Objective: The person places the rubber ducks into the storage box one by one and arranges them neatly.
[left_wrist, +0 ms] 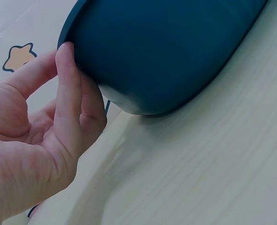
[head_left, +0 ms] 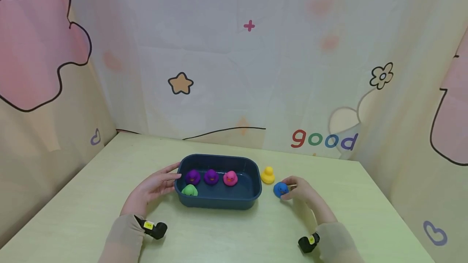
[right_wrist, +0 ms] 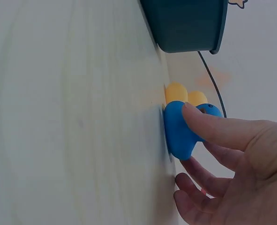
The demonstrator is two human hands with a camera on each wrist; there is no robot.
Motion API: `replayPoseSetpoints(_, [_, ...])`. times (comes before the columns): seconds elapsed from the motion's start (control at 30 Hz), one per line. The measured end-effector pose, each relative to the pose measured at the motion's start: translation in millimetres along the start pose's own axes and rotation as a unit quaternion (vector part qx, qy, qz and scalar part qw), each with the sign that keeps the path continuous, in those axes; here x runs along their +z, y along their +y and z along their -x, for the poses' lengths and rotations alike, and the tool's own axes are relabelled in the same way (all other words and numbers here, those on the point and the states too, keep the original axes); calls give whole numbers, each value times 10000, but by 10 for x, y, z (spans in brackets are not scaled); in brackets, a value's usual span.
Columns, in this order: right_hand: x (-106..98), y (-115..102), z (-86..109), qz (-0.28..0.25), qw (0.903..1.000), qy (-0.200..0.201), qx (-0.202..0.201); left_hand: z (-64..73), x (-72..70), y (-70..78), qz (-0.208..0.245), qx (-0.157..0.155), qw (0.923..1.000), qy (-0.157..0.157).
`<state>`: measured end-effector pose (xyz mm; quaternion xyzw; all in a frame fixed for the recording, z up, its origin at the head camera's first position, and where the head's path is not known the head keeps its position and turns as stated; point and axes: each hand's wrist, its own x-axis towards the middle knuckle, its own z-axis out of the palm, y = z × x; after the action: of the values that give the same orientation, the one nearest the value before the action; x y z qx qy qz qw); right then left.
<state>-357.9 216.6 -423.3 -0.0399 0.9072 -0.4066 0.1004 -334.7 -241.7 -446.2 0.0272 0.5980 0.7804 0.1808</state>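
Note:
My left hand (head_left: 157, 184) grips the left end of a dark blue plastic box (head_left: 219, 203). In the left wrist view, its fingertips meet the box's rim and outer wall (left_wrist: 152, 56). Inside the box are two purple rubber ducks (head_left: 211, 177), a pink rubber duck (head_left: 230, 178) and a green rubber duck (head_left: 189, 190). To the right of the box, my right hand (head_left: 301, 190) pinches a blue rubber duck (head_left: 280, 190) between thumb and fingers, at table level. A yellow rubber duck (head_left: 268, 175) stands between the box and the blue one.
Everything stands on a pale wood-grain table (head_left: 226, 234). Behind it hangs a printed cloth (head_left: 219, 60) with a star, a flower and the word "good", and the cloth also closes off both sides. A small black camera is strapped to each wrist.

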Motion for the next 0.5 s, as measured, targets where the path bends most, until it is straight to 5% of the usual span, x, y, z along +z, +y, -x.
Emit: replayPoseSetpoints(0.5, [35, 22, -23, -65, 9996, -78, -263, -31, -25, -27, 44, 21, 10000, -32])
